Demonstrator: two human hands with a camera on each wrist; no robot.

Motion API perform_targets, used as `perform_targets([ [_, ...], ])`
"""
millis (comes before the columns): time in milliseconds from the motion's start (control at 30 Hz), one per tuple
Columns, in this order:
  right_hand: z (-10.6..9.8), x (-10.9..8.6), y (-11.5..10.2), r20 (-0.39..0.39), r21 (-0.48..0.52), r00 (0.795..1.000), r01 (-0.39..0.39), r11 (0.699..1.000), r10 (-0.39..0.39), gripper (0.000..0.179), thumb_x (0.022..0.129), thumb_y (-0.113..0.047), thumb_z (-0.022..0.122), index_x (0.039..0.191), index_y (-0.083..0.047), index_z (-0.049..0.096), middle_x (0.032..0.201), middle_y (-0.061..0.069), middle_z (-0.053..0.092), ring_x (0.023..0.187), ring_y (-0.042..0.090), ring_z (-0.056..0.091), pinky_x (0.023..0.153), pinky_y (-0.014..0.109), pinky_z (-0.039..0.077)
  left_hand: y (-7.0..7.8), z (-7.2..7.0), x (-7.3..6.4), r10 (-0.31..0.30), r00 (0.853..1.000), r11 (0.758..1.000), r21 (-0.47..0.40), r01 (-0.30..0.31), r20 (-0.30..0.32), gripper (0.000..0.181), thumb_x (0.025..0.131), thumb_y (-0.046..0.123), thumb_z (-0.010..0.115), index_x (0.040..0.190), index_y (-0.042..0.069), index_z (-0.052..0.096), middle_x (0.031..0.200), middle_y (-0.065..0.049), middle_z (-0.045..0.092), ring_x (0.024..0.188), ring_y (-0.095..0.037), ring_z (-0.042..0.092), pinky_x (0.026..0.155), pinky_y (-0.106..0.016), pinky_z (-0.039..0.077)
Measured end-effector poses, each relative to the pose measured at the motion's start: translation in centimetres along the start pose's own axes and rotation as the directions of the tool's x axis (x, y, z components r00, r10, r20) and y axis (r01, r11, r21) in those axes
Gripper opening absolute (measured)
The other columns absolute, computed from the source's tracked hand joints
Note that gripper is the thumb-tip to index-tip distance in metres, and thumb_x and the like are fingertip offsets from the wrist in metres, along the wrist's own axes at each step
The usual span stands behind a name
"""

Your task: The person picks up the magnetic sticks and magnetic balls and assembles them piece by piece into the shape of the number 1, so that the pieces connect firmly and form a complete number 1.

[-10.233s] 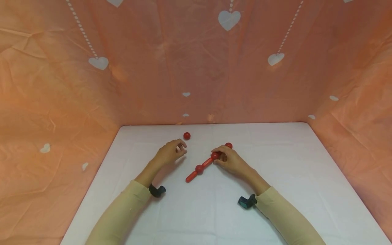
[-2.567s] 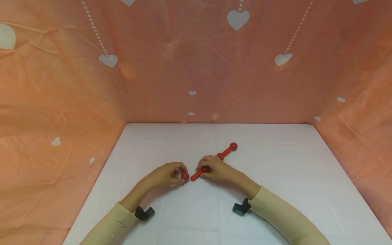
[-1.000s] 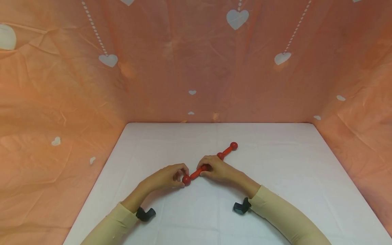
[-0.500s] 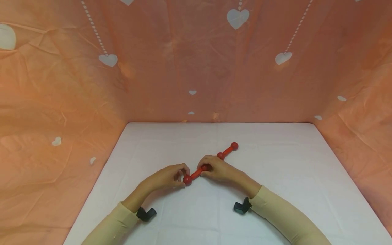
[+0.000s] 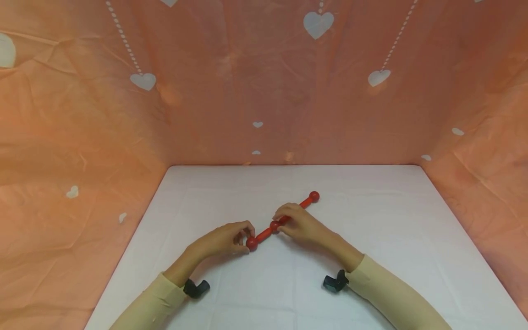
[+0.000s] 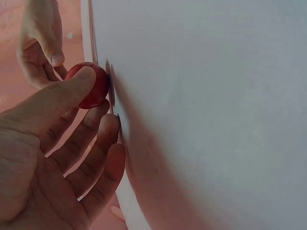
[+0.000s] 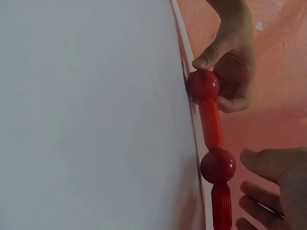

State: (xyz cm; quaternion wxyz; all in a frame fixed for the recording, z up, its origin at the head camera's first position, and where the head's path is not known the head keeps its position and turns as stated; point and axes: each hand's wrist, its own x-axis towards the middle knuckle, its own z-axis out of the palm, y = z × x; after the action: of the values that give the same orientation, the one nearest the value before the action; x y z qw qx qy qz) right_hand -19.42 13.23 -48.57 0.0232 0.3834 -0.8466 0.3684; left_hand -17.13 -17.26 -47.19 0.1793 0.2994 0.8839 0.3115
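A slanting line of red balls and short red rods lies on the white table [image 5: 231, 284]. My left hand [image 5: 227, 238] pinches the red ball [image 5: 251, 244] at its near-left end between thumb and fingers; the left wrist view shows the thumb on that ball [image 6: 91, 88]. A red rod [image 7: 211, 123] runs from this ball to a second red ball [image 7: 218, 166]. My right hand [image 5: 305, 224] is over the middle of the line. In the right wrist view its thumb and fingers stand apart, beside the second ball with a gap. It hides part of the line from the head view.
The far end of the line has another red ball [image 5: 314, 196] on a red rod [image 5: 305, 202]. An orange cloth [image 5: 264, 91] with white hearts stands behind and at both sides of the table. Each wrist wears a small black camera [image 5: 197, 288].
Earlier my left hand brought a loose red ball from the back to the line's near end, where ball and rod now meet. My right hand has just let go and shifted slightly right.
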Motion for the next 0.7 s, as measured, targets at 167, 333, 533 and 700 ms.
perform_targets([
  [167,-0.1,-0.7,-0.5,-0.036,-0.017,0.998,-0.059,0.998,0.059,0.031,0.093,-0.008,0.083,0.123,-0.009,0.074,0.122,0.001,0.070,0.123,0.024,0.060,0.110,0.048,0.050,0.1,0.0,0.0,-0.005,1.000,1.000,0.008,0.005,0.004,0.036,0.091,0.013,0.087,0.117,0.023,0.065,0.104,0.007,0.069,0.084,-0.012,0.060,0.075,-0.029,0.053],
  [333,-0.1,-1.4,-1.1,-0.078,-0.028,0.992,-0.104,0.994,0.101,0.036,0.092,-0.007,0.084,0.126,-0.007,0.072,0.120,0.003,0.071,0.117,0.025,0.062,0.105,0.047,0.054,0.1,0.0,0.0,-0.006,1.000,1.000,0.009,0.006,0.007,0.036,0.091,0.015,0.088,0.118,0.024,0.065,0.102,0.008,0.068,0.085,-0.012,0.060,0.076,-0.028,0.053],
  [533,0.1,-2.2,-1.5,-0.074,0.023,0.976,-0.203,0.979,0.204,0.041,0.094,-0.009,0.082,0.133,-0.009,0.068,0.122,0.001,0.070,0.109,0.020,0.065,0.098,0.043,0.058,0.1,0.1,-0.1,0.003,1.000,1.000,0.008,-0.003,0.004,0.036,0.090,0.017,0.089,0.117,0.025,0.066,0.101,0.009,0.068,0.087,-0.013,0.060,0.076,-0.028,0.053],
  [700,0.5,-2.3,-1.5,-0.045,0.060,0.957,-0.283,0.957,0.285,0.041,0.095,-0.010,0.081,0.133,-0.013,0.067,0.107,-0.003,0.070,0.094,0.016,0.062,0.082,0.030,0.058,0.3,0.1,-0.1,0.003,1.000,1.000,0.020,-0.003,0.000,0.036,0.090,0.017,0.089,0.117,0.024,0.066,0.100,0.010,0.067,0.087,-0.014,0.059,0.076,-0.029,0.053],
])
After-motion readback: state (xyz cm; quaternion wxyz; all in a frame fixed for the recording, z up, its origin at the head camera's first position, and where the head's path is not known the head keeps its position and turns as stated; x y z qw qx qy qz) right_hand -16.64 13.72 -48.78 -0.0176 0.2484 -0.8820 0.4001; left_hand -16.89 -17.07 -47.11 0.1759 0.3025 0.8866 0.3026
